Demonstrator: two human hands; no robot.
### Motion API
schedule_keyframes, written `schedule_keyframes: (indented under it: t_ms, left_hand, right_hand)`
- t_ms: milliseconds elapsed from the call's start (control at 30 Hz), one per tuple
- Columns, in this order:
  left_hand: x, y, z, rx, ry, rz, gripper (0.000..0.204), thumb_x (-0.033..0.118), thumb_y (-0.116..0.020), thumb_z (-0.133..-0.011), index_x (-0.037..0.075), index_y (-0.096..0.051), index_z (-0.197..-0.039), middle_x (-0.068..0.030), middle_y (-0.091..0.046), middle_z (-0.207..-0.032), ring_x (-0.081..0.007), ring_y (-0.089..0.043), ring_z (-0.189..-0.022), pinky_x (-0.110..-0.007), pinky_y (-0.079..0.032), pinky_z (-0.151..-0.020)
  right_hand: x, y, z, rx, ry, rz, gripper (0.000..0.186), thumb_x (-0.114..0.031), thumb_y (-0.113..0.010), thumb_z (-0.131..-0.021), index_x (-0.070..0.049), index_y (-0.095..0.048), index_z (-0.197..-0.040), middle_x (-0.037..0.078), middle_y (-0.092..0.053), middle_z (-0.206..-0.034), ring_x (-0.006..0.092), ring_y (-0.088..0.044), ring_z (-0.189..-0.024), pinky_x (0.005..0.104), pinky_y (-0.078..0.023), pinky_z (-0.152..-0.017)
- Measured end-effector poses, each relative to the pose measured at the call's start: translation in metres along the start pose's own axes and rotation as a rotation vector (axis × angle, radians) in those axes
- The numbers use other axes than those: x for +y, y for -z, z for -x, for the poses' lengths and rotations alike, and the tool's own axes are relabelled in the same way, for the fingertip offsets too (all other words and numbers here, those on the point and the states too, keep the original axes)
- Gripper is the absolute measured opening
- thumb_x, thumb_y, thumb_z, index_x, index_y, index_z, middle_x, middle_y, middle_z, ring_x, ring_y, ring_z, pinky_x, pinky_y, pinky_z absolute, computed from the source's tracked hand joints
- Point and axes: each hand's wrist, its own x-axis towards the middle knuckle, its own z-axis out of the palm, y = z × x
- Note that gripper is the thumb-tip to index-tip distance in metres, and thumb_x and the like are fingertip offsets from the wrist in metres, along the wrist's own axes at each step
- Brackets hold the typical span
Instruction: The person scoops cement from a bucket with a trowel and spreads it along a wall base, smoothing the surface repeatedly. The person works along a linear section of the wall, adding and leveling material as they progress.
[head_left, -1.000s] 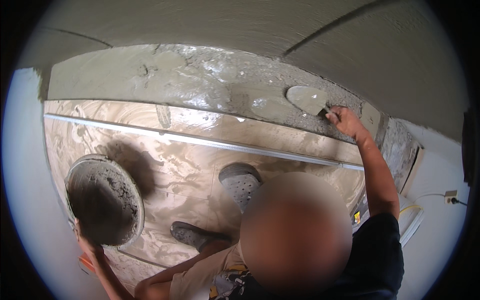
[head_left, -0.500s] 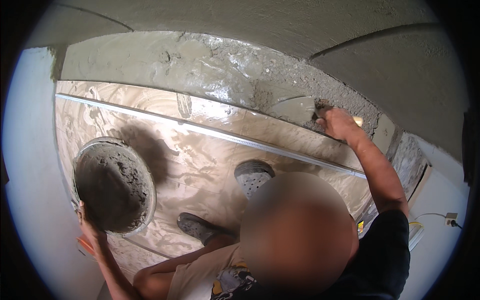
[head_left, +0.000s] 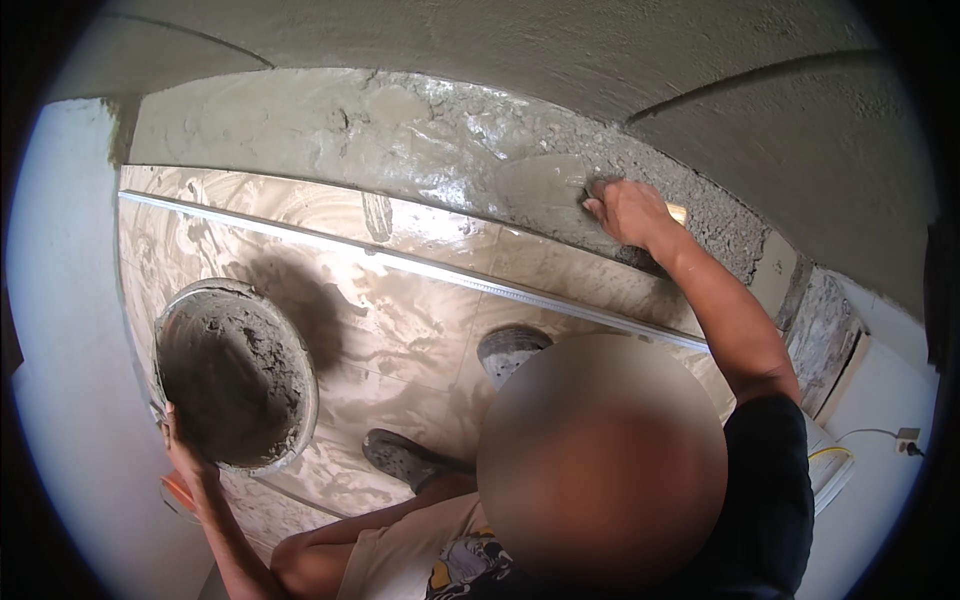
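My right hand (head_left: 632, 212) is closed round a trowel, whose pale handle end (head_left: 678, 214) sticks out behind my fist. Its blade (head_left: 545, 183) lies flat on the strip of wet grey mortar (head_left: 280, 120) along the foot of the wall, coated in the same grey. My left hand (head_left: 186, 450) grips the near left rim of a round, mortar-smeared tub (head_left: 306, 400); the fingertips show against its outer side. Grey mortar clings to the tub's inner wall, and the tub leans in my grasp.
A long metal straightedge (head_left: 440, 266) crosses the smeared floor tiles (head_left: 390, 330) beside the mortar strip. Rough, coarser mortar (head_left: 720, 215) lies right of the trowel. My dark clogs (head_left: 395, 455) stand on the tiles. An orange object (head_left: 180, 492) sits below the tub; a socket with a plug (head_left: 908, 440) is at far right.
My right hand and the trowel have slid left and slightly up over the mortar strip. My left hand keeps its grip on the tub, which stays nearly in place.
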Motion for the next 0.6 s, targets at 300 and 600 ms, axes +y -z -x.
schedule_keyframes:
  t_ms: [300, 600]
  left_hand:
    - [-0.001, 0.0, 0.005, -0.006, 0.046, 0.041, 0.058, 0.04, -0.059, -0.108, -0.001, -0.055, -0.149, -0.0148, -0.057, -0.153, -0.0281, -0.055, -0.138, -0.04, -0.041, -0.118]
    - [-0.005, 0.003, 0.004, 0.002, 0.075, 0.073, 0.061, 0.041, -0.055, -0.109, -0.003, -0.052, -0.151, -0.0152, -0.055, -0.154, -0.0285, -0.055, -0.139, -0.04, -0.041, -0.119]
  right_hand:
    - [0.044, 0.046, -0.008, -0.474, -0.248, -0.364, 0.038, -0.035, -0.064, -0.102, -0.001, -0.073, -0.089, 0.012, -0.067, -0.07, 0.0233, -0.061, -0.053, 0.0402, -0.05, -0.05]
    - [0.123, 0.005, 0.056, -0.374, -0.132, -0.058, 0.04, -0.037, -0.065, -0.099, 0.001, -0.074, -0.095, 0.022, -0.075, -0.102, 0.0461, -0.068, -0.1, 0.05, -0.054, -0.091]
